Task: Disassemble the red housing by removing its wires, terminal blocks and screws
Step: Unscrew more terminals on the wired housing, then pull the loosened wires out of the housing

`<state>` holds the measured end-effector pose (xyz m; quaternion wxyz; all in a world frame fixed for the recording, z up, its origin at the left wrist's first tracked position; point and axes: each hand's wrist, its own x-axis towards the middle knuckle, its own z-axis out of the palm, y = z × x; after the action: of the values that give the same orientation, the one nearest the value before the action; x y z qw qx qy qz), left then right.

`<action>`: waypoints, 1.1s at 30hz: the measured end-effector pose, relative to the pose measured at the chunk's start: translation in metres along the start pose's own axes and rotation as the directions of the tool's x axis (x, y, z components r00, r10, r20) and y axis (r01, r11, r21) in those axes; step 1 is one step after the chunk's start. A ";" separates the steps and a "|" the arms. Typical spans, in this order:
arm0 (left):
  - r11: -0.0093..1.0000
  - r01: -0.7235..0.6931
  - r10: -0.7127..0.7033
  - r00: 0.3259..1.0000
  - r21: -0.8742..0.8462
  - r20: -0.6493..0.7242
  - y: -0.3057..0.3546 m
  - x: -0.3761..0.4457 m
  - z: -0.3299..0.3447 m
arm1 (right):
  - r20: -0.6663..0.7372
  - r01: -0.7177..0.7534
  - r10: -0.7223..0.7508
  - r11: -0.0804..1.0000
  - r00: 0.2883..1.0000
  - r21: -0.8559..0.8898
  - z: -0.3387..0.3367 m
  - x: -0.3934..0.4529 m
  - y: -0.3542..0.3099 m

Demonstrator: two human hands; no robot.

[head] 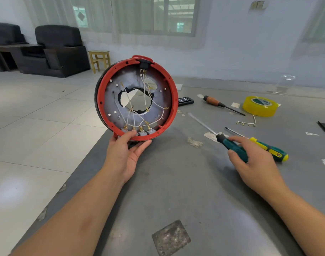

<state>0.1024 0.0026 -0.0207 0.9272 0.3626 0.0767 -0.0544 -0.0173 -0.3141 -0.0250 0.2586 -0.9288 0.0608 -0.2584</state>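
Both hands hold: housing [136,97], screwdriver [232,145].

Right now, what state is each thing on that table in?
red housing: tilted on edge, open side facing the camera
wires: attached inside
terminal blocks: in place at the bottom rim
left hand: holds the housing's lower edge
right hand: grips the green screwdriver
yellow-handled screwdriver: lying flat
tape roll: lying flat

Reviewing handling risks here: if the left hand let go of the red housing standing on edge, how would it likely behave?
The red housing is round and stands on its rim on the table, so it would probably roll or topple. Only the left hand steadies it. Its loose white wires look floppy and could snag.
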 end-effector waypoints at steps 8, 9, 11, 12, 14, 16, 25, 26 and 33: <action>0.992 0.055 -0.065 0.994 0.111 0.085 -0.001 -0.005 0.002 | 0.109 0.075 -0.046 0.958 0.993 -0.276 0.001 0.004 0.005; 0.991 0.060 -0.071 0.993 0.118 0.091 -0.001 -0.005 0.003 | 0.125 0.073 -0.036 0.950 0.991 -0.305 0.000 0.004 0.006; 0.989 0.072 -0.086 0.991 0.129 0.103 -0.002 -0.007 0.003 | 0.144 0.041 0.011 0.935 0.989 -0.353 0.000 0.005 0.007; 0.988 0.081 -0.096 0.990 0.132 0.106 -0.003 -0.008 0.004 | 0.149 0.026 0.034 0.924 0.988 -0.380 0.001 0.005 0.008; 0.986 0.105 -0.119 0.987 0.126 0.110 -0.004 -0.010 0.005 | 0.160 0.015 0.058 0.907 0.985 -0.421 0.002 0.006 0.008; 0.986 0.128 -0.141 0.983 0.109 0.119 -0.007 -0.013 0.006 | 0.174 0.005 0.081 0.897 0.981 -0.443 0.004 0.005 0.008; 0.981 0.141 -0.161 0.974 0.133 0.157 -0.017 -0.017 0.009 | -0.125 0.221 -0.253 0.949 0.959 -0.224 0.014 -0.005 -0.047; 0.980 0.145 -0.166 0.973 0.134 0.163 -0.016 -0.017 0.009 | -0.118 0.243 -0.260 0.960 0.958 -0.139 0.020 -0.004 -0.058; 0.979 0.152 -0.176 0.967 0.135 0.185 -0.014 -0.019 0.010 | 0.157 -0.139 0.086 0.920 0.984 0.366 0.052 0.033 -0.126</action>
<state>0.0827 -0.0138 -0.0194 0.8991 0.4027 0.0117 -0.1710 0.0351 -0.1910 0.0158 0.4495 -0.8727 0.0455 -0.1853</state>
